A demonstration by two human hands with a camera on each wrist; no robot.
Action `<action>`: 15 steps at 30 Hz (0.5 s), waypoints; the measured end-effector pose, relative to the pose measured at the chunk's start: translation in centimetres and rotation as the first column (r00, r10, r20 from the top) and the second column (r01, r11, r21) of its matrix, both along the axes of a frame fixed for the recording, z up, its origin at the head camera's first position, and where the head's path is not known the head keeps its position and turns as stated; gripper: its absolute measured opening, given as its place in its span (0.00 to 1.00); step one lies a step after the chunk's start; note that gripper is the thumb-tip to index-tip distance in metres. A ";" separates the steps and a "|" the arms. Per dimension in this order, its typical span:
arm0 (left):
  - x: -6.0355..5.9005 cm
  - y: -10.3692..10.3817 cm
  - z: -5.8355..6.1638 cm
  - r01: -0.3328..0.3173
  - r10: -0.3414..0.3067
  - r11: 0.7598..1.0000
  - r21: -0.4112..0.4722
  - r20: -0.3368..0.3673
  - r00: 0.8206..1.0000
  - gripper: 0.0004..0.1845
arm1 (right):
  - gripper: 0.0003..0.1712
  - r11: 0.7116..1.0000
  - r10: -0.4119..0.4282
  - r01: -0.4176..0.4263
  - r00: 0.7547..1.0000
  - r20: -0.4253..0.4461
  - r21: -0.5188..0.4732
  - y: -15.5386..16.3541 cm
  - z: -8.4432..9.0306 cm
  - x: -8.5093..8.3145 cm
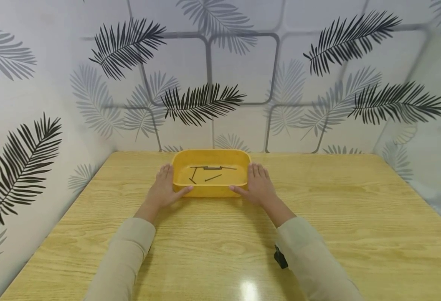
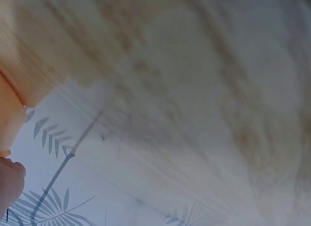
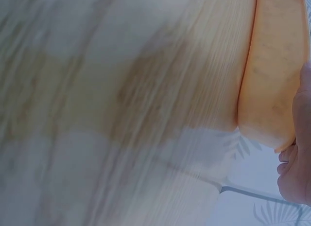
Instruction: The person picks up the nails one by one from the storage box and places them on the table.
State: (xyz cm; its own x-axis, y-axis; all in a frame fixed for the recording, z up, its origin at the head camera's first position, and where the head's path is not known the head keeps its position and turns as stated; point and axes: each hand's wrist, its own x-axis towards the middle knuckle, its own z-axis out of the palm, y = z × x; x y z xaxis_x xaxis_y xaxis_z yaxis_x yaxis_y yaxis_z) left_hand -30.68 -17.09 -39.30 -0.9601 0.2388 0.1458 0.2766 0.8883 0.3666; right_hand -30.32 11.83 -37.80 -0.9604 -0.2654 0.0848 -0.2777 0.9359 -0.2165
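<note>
A shallow yellow plastic bin [image 1: 211, 191] rests on the wooden table near its far edge. Several thin dark nails or screws [image 1: 213, 177] lie loose on its floor; which of the two I cannot tell. My left hand [image 1: 163, 188] grips the bin's left end, fingers along the side and thumb at the front wall. On the opposite end, my right hand [image 1: 259, 186] holds it the same way. The right wrist view has the bin's wall [image 3: 274, 70] beside part of the right hand [image 3: 296, 177]. Only a sliver of the bin [image 2: 9, 114] enters the left wrist view.
The wood-grain table [image 1: 213, 234] spreads out on both sides of the arms. Behind it stands a wall [image 1: 243, 129] with a leaf pattern, and another wall borders the left. A small black object [image 1: 280, 257] shows under the right sleeve.
</note>
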 end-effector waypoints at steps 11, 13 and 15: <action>0.2 0.2 0.0 0.006 -0.006 1.000 0.006 -0.004 1.000 0.55 | 0.56 1.000 0.012 -0.012 1.000 -0.004 -0.004 0.3 0.0 0.3; 0.2 0.2 0.0 0.008 -0.008 1.000 0.008 0.000 1.000 0.55 | 0.56 1.000 0.012 -0.012 1.000 -0.003 -0.004 0.4 0.0 0.3; 0.2 0.3 0.0 0.009 -0.009 1.000 0.007 0.005 1.000 0.55 | 0.56 1.000 0.013 -0.013 1.000 -0.003 -0.003 0.4 0.0 0.3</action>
State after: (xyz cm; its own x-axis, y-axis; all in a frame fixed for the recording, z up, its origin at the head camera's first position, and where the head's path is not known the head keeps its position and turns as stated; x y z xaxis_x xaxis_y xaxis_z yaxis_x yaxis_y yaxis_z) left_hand -30.51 -16.79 -39.25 -0.9587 0.2460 0.1426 0.2823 0.8832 0.3745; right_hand -29.98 12.28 -37.75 -0.9565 -0.2780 0.0881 -0.2908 0.9315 -0.2187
